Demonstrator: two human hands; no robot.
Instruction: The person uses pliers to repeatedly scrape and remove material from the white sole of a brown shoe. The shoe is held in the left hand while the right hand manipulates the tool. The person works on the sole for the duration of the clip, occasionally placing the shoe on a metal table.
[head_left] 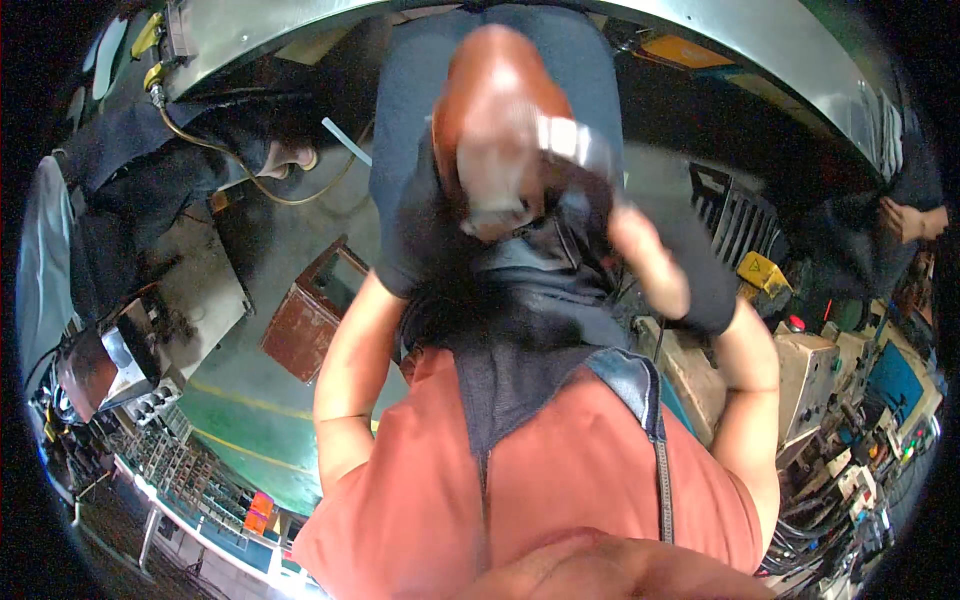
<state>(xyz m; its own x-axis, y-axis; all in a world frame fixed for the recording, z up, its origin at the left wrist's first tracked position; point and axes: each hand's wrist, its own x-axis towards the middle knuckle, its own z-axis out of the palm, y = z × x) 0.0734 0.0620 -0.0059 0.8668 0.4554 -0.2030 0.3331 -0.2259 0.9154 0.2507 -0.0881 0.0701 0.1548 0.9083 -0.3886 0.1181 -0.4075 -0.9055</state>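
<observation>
A glossy brown leather shoe [500,80], blurred by motion, is over my lap with its toe pointing away from me. My left hand [425,215], in black covering, grips its left side; the shoe hides most of the fingers. A whitish strip [565,138] shows along the shoe's right side, too smeared to name. Just right of the heel is my right hand [650,265], with bare fingers showing beyond a black wrist covering. Motion smears those fingers, so whether they hold anything is unclear. Dark, crumpled material [540,250] lies beneath the shoe.
A curved metal bench edge [740,35] runs along the far side. To the left are a hose [215,150], a reddish-brown box [305,320] and another person's legs. A black slatted crate [735,215], a yellow warning-marked part [765,272] and machinery [805,380] stand right, near another person's hand [912,218].
</observation>
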